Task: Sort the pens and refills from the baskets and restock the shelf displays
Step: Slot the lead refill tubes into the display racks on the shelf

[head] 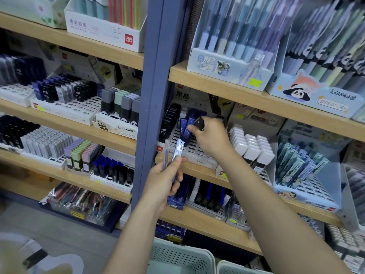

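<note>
1. Landmark: white slotted tray on the shelf just right of the blue upright post.
2. Right hand is over the tray's middle, fingers pinching a dark lead-refill case, held tilted just above the blue refill cases standing in the tray.
3. Black HB 0.7 cases fill the tray's left column.
4. Left hand, just below the tray's front edge, grips several clear refill tubes, upright.
5. Pale plastic baskets sit well below the tray.
</note>
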`<action>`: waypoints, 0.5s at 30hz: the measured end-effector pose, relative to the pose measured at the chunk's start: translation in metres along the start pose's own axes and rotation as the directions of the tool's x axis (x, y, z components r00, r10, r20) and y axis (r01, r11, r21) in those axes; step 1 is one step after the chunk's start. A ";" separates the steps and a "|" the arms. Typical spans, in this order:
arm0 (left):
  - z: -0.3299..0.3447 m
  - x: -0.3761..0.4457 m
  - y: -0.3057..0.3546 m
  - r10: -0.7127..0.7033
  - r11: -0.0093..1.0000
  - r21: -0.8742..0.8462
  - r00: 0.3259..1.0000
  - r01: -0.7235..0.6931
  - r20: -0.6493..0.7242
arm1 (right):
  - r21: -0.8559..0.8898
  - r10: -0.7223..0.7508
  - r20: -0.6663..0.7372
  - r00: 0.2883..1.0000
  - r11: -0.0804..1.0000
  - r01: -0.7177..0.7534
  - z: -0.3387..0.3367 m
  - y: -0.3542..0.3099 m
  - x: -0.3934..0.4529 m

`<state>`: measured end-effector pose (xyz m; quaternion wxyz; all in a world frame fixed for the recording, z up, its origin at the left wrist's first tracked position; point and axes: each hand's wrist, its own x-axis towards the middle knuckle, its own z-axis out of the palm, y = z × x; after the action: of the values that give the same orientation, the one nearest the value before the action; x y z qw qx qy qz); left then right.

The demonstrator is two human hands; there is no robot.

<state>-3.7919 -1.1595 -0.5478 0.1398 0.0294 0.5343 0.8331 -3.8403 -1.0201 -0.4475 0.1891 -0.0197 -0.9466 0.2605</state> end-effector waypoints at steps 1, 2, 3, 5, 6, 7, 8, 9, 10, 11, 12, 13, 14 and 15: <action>0.000 0.000 0.000 0.000 1.000 -0.003 1.000 0.000 -0.005 | -0.016 -0.005 0.020 1.000 1.000 0.005 0.002 0.000 -0.001; 0.000 0.000 0.000 -0.001 1.000 -0.005 1.000 0.001 -0.008 | -0.011 -0.004 0.033 0.999 1.000 0.004 0.004 0.001 -0.002; 0.001 0.000 0.001 0.000 1.000 -0.009 1.000 0.000 -0.008 | 0.018 0.002 0.033 0.999 1.000 -0.003 0.006 0.003 -0.003; 0.001 -0.001 0.001 0.003 1.000 -0.012 1.000 -0.003 0.002 | 0.113 0.030 0.005 1.000 0.993 -0.030 0.007 0.006 -0.005; 0.001 -0.001 0.001 0.002 1.000 -0.007 1.000 -0.002 0.007 | 0.145 0.039 -0.016 0.999 0.989 -0.036 0.007 0.008 -0.006; 0.001 -0.001 0.002 -0.002 1.000 0.001 1.000 0.002 0.008 | 0.157 0.041 -0.045 0.998 0.987 -0.033 0.007 0.009 -0.008; 0.002 -0.001 0.002 -0.007 1.000 0.010 1.000 0.007 0.005 | 0.160 0.042 -0.083 0.996 0.987 -0.028 0.007 0.010 -0.011; 0.002 0.000 0.001 -0.013 1.000 0.019 1.000 0.013 -0.002 | 0.178 0.045 -0.123 0.991 0.984 -0.023 0.007 0.009 -0.016; 0.003 0.000 0.001 -0.017 0.999 0.029 1.000 0.018 -0.008 | 0.223 0.058 -0.145 0.988 0.974 -0.025 0.006 0.007 -0.023; 0.004 0.000 0.000 -0.017 0.999 0.044 1.000 0.018 -0.016 | 0.288 0.074 -0.136 0.988 0.957 -0.032 0.004 0.005 -0.031; 0.005 0.001 0.000 -0.013 0.998 0.067 1.000 0.015 -0.026 | 0.352 0.082 -0.089 0.993 0.935 -0.045 0.002 0.003 -0.039; 0.006 0.002 0.000 0.000 0.993 0.118 0.999 0.004 -0.037 | 0.399 0.081 -0.009 0.997 0.914 -0.071 0.002 0.001 -0.048; 0.007 0.002 -0.001 0.028 0.977 0.213 0.999 -0.018 -0.044 | 0.424 0.070 0.075 0.995 0.901 -0.096 0.003 -0.001 -0.055; 0.008 0.002 -0.002 0.070 0.940 0.337 0.997 -0.052 -0.042 | 0.438 0.056 0.142 0.988 0.892 -0.113 0.005 -0.001 -0.062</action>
<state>-3.7923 -1.1511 -0.5460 0.0924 0.0472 0.6707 0.7344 -3.7851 -1.0316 -0.4726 0.1174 -0.0006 -0.8701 0.4787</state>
